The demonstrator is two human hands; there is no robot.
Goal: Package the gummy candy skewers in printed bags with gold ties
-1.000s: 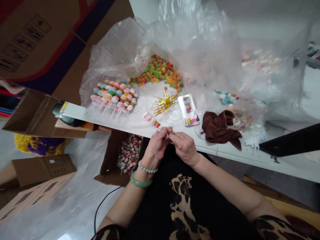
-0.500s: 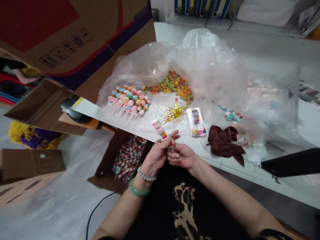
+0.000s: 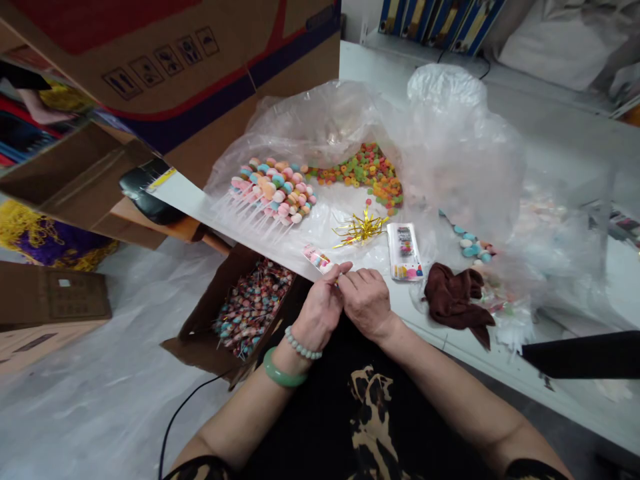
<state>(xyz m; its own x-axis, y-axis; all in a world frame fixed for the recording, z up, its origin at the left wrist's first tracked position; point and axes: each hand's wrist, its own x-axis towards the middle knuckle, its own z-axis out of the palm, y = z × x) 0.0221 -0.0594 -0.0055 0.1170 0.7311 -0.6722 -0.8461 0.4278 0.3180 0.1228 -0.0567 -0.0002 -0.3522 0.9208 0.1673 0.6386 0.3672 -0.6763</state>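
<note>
A candy stick (image 3: 317, 259) in a clear printed wrapper points up and away from my left hand (image 3: 320, 305), whose thumb and fingers pinch its lower end. Pressed against that end is my right hand (image 3: 367, 299), its fingers curled closed with the knuckles up; what they grip is hidden. Gold twist ties (image 3: 364, 228) lie fanned out on the table just beyond the hands. A stack of clear printed bags (image 3: 404, 251) is to their right. Marshmallow candy sticks (image 3: 273, 188) are piled at the left, their white sticks toward the table edge.
Ring-shaped gummies (image 3: 367, 170) spill from plastic bags (image 3: 460, 147) at the back. A brown cloth (image 3: 454, 293) lies at the right. Below the table edge stands an open carton (image 3: 200, 327) of candy sticks. A large cardboard box (image 3: 295, 73) rises at the left.
My right hand has turned over, from fingers curled upward to knuckles on top. The wrapped candy stick has tilted lower and further left, with both hands still together at its lower end.
</note>
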